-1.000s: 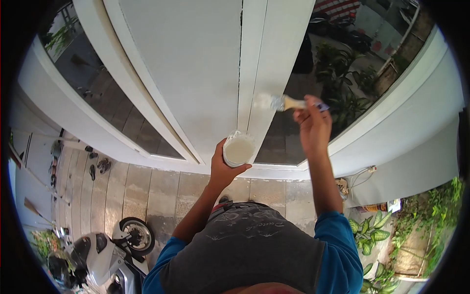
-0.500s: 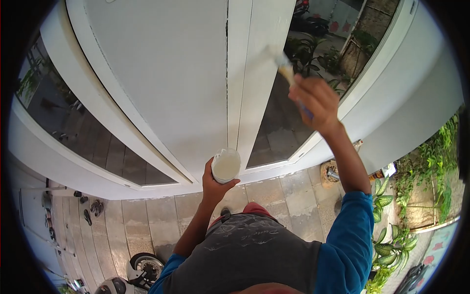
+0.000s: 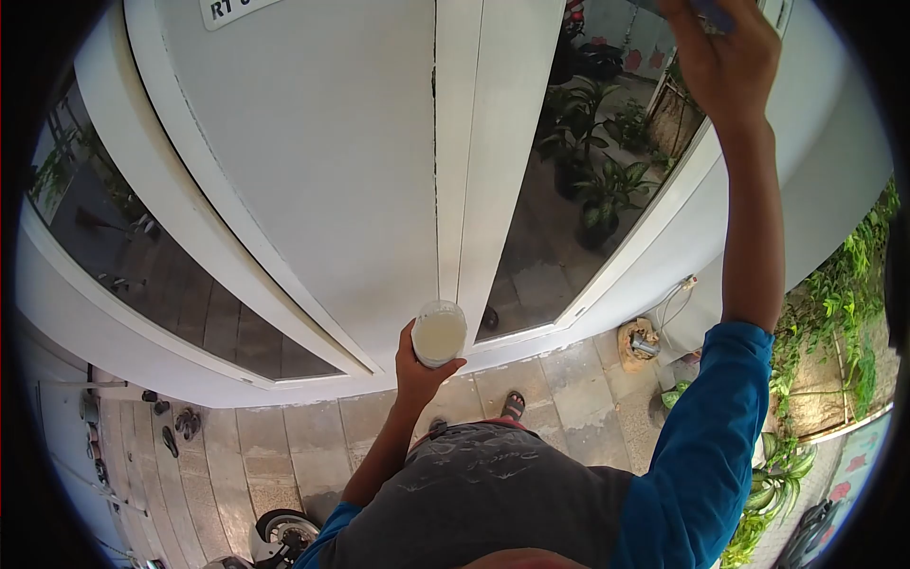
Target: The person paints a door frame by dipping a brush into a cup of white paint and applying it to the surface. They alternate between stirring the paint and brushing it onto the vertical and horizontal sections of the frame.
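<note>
My left hand (image 3: 422,377) is wrapped round a clear plastic cup (image 3: 441,334) of off-white paint, held upright low in front of the white window frame (image 3: 507,142). High at the upper right, my right hand (image 3: 735,71) is raised with its fingers closed on a paintbrush. Only a bit of the brush's purple handle (image 3: 716,13) shows; the bristles lie beyond the top edge of the view. Behind this hand are the dark window pane (image 3: 578,180) and its right-hand frame strip.
A grey-white wall panel (image 3: 294,142) carries part of a lettered sign (image 3: 232,9). Tools rest on a brown stand (image 3: 640,339) by the wall. A motorbike (image 3: 284,531) stands behind at lower left, sandals (image 3: 188,424) lie on the tiles, and leafy plants (image 3: 782,479) grow at right.
My right hand has moved up and right with the paintbrush, away from the white frame strip left of the pane. The cup stays in my left hand, slightly lower in view.
</note>
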`<state>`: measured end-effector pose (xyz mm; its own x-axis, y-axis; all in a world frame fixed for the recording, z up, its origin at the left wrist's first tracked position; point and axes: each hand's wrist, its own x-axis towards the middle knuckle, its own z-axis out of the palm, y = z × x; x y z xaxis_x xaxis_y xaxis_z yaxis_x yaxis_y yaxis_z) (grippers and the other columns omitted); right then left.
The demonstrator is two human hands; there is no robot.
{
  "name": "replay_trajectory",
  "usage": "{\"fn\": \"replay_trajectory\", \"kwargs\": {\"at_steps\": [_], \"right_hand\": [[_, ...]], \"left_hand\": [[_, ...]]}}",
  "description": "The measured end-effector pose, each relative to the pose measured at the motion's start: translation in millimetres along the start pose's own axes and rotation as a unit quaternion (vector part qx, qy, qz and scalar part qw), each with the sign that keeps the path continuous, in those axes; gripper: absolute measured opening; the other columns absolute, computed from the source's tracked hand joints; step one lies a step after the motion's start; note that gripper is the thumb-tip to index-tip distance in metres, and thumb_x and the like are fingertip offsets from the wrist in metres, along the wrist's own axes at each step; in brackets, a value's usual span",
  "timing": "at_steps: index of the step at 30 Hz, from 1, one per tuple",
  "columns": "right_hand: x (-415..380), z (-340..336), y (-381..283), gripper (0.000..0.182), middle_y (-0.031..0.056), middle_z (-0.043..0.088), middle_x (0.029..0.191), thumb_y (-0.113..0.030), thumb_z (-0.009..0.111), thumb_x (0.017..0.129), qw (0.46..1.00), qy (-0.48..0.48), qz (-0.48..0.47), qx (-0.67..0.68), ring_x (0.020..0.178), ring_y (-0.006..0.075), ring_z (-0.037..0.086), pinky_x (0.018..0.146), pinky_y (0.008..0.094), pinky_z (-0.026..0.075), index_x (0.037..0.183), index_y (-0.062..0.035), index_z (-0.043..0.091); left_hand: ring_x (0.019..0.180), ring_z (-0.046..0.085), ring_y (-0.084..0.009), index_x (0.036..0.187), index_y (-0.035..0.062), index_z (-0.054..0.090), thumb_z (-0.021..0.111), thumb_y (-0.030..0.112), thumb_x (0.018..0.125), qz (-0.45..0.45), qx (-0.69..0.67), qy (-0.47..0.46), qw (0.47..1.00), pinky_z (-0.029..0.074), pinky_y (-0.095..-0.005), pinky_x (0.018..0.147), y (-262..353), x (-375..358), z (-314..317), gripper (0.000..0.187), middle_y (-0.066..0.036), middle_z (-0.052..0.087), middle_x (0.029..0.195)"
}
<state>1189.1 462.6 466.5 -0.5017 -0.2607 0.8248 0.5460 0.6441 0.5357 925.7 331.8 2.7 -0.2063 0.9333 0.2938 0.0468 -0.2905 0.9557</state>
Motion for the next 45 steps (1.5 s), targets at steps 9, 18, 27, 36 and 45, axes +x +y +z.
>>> {"fn": "replay_trajectory", "kwargs": {"at_steps": [9, 18, 27, 36, 45], "right_hand": [[-162, 28, -117, 0.014, 0.0056, 0.066, 0.085, -0.006, 0.075, 0.075, 0.961, -0.248, -0.015, 0.123, 0.070, 0.0181, 0.061, 0.057, 0.0314, 0.050, 0.086, -0.0075, 0.067], [-12, 10, 0, 0.019, 0.0075, 0.069, 0.090, -0.009, 0.079, 0.081, 0.972, -0.132, 0.154, 0.118, 0.074, 0.0276, 0.065, 0.061, 0.0383, 0.051, 0.099, -0.0097, 0.074], [-119, 31, -64, 0.025, 0.0119, 0.069, 0.093, -0.008, 0.074, 0.072, 0.982, -0.136, -0.131, 0.014, 0.073, 0.0202, 0.064, 0.057, 0.0309, 0.053, 0.096, -0.0025, 0.071], [-67, 23, -24, 0.015, 0.0097, 0.073, 0.093, -0.013, 0.079, 0.088, 0.918, -0.220, 0.199, 0.264, 0.081, 0.0255, 0.072, 0.072, 0.0329, 0.058, 0.100, -0.0066, 0.073], [-85, 34, -24, 0.024, 0.0145, 0.074, 0.102, -0.005, 0.079, 0.077, 0.982, -0.078, -0.159, -0.060, 0.067, 0.0210, 0.066, 0.056, 0.0322, 0.052, 0.101, -0.0054, 0.075]], "left_hand": [[0.120, 0.063, -0.0244, 0.145, 0.0021, 0.042, 0.097, 0.008, 0.062, 0.000, -0.002, -0.003, 1.000, 0.052, -0.0395, 0.103, -12, -2, -3, 0.099, -0.012, 0.062, 0.130], [0.117, 0.064, -0.0251, 0.143, 0.0012, 0.045, 0.099, 0.016, 0.061, 0.009, 0.024, 0.007, 1.000, 0.052, -0.0395, 0.099, -8, 2, -1, 0.099, -0.014, 0.064, 0.127], [0.118, 0.064, -0.0257, 0.143, 0.0022, 0.045, 0.099, 0.013, 0.061, 0.011, 0.007, 0.012, 1.000, 0.052, -0.0399, 0.100, -3, 8, -4, 0.098, -0.014, 0.064, 0.127], [0.117, 0.064, -0.0259, 0.143, 0.0020, 0.045, 0.099, 0.013, 0.061, 0.014, 0.014, 0.014, 1.000, 0.052, -0.0401, 0.101, -2, 8, -6, 0.099, -0.014, 0.064, 0.128], [0.119, 0.063, -0.0255, 0.144, 0.0020, 0.044, 0.099, 0.013, 0.061, -0.007, 0.016, 0.014, 1.000, 0.052, -0.0393, 0.101, 0, 9, -11, 0.100, -0.014, 0.063, 0.128]]}}
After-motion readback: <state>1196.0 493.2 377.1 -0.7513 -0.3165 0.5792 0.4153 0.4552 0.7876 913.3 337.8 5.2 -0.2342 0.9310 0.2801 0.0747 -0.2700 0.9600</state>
